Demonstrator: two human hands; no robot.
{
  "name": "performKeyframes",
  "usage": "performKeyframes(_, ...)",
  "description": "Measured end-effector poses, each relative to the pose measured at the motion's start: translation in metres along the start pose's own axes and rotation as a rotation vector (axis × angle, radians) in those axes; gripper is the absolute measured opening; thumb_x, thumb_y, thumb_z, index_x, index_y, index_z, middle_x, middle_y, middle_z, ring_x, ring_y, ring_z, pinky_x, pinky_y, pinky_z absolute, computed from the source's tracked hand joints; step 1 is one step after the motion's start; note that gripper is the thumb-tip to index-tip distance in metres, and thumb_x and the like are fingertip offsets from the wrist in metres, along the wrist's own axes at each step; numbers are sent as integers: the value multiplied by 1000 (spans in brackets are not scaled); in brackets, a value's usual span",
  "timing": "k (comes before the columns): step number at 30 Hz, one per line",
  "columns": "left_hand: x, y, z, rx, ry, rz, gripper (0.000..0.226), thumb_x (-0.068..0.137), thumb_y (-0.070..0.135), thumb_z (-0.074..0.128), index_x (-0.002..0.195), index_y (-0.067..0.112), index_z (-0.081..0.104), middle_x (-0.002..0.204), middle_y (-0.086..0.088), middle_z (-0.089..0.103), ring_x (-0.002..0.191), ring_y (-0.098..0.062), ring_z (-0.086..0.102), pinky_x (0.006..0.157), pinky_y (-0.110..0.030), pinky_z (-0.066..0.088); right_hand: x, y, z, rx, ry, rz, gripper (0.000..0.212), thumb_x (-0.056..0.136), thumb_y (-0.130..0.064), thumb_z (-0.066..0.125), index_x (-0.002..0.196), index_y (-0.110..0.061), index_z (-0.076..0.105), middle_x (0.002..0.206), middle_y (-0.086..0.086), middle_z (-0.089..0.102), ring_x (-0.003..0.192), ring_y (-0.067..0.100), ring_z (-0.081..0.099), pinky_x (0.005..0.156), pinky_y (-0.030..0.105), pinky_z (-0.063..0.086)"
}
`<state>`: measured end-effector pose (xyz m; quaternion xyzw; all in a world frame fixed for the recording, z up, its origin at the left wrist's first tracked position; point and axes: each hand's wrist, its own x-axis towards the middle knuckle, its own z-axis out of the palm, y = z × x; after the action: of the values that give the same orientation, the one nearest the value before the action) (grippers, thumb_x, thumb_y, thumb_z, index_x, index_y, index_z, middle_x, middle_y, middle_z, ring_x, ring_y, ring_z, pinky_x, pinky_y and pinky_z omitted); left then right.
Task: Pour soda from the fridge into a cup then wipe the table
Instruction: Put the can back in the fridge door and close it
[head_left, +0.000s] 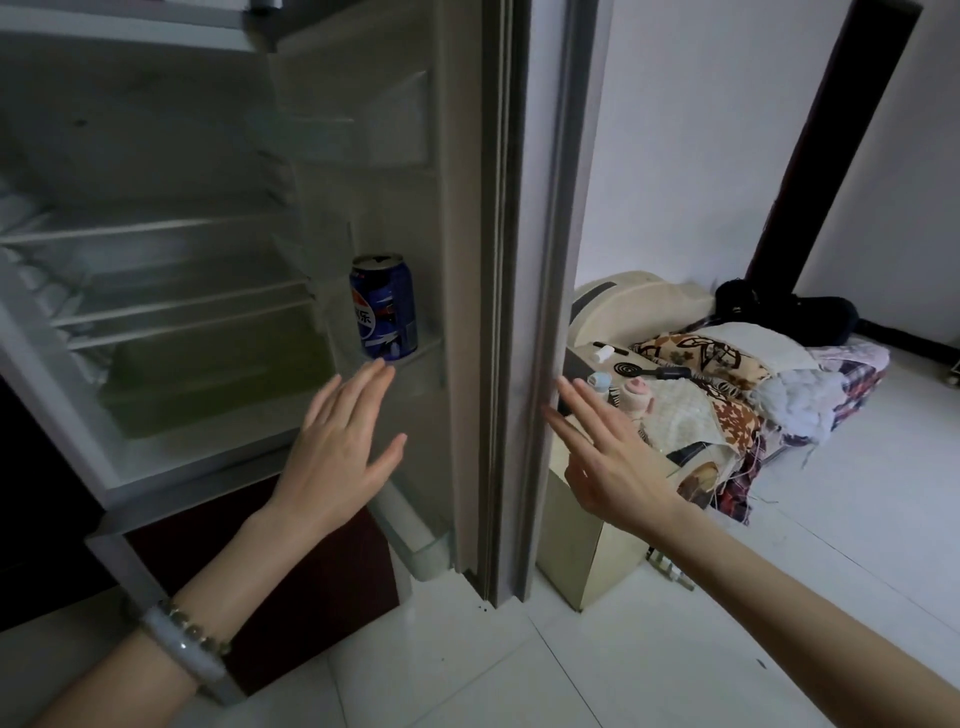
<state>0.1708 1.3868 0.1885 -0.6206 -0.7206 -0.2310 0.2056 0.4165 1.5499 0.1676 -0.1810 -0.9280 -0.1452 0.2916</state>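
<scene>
Head view. The fridge (156, 260) stands open, its door (467, 234) swung out edge-on toward the camera. A blue soda can (384, 306) stands upright on a shelf in the inner face of the door; its top appears already opened, though this is hard to tell. The interior shelves of the fridge hold no other distinct item; a greenish drawer (208, 374) sits at the bottom.

The left hand (337, 457), with a pale bangle (182, 649) on the wrist, is extended toward the can, fingers (374, 379) spread and flat, holding nothing; the fingertips lie just below the can without touching it. The right hand (608, 457) is likewise spread and empty, its fingertips resting against the outer edge of the door.

Right of the door, a cream-coloured appliance (623, 301) carries small items and a pile of patterned cloths (727, 389). The floor (623, 649) is pale tile.
</scene>
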Motion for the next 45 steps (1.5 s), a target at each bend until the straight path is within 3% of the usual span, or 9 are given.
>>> performKeyframes(7,-77,-25,-45,109,-47,-68,63,89,26,63,142,5,37,148,-13,37,139,-23,31,116,-40,12,17,-71,-15,-60,-23,-252,64,65,5,69,127,4,54,140,23,43,130,41,40,103,53,39)
performKeyframes(12,-135,-48,-89,224,-24,-147,56,85,25,65,135,5,48,142,-14,46,132,-26,43,114,-42,19,34,-112,-8,-144,4,-393,67,71,-6,71,134,-2,48,144,18,39,134,34,35,114,47,26)
performKeyframes(15,-167,-64,-110,280,-18,-194,55,85,24,66,134,4,49,141,-14,47,131,-26,44,114,-42,19,48,-140,3,-156,54,-485,56,79,-11,53,135,-2,46,145,18,38,136,35,29,115,43,14)
performKeyframes(19,-197,-80,-122,258,-15,-261,55,86,24,65,134,4,49,140,-13,48,131,-25,44,115,-41,20,74,-177,17,-163,72,-586,54,84,-14,39,136,0,43,148,16,31,139,34,24,116,44,15)
performKeyframes(25,-214,-109,-98,-77,-51,-411,61,93,36,53,146,19,30,151,3,33,139,-13,26,114,-26,7,129,-236,34,-158,131,-744,57,84,-10,58,138,-4,41,147,17,37,138,32,29,115,49,22)
performKeyframes(30,-205,-149,-67,-411,-85,-576,70,89,45,55,148,34,19,154,11,25,141,-10,23,114,-36,26,183,-283,56,-163,193,-875,48,85,-11,55,133,-7,50,145,16,40,139,29,26,113,50,19)
performKeyframes(35,-207,-207,-60,-583,-9,-715,75,84,51,59,145,42,17,149,16,31,133,2,30,105,-27,28,240,-326,96,-105,259,-909,49,85,-13,55,133,-10,50,150,20,29,143,32,17,118,48,11)
performKeyframes(40,-207,-270,-66,-734,55,-792,70,86,32,66,142,41,24,147,10,36,134,0,33,113,-34,28,295,-358,136,-59,294,-874,77,77,-12,62,146,-11,30,153,21,17,144,35,13,117,49,14)
performKeyframes(45,-199,-330,-68,-803,109,-808,67,88,18,65,140,38,27,146,13,35,133,0,34,111,-29,30,342,-376,170,-1,348,-737,68,83,-11,45,148,-10,23,153,20,16,144,33,13,117,47,15)
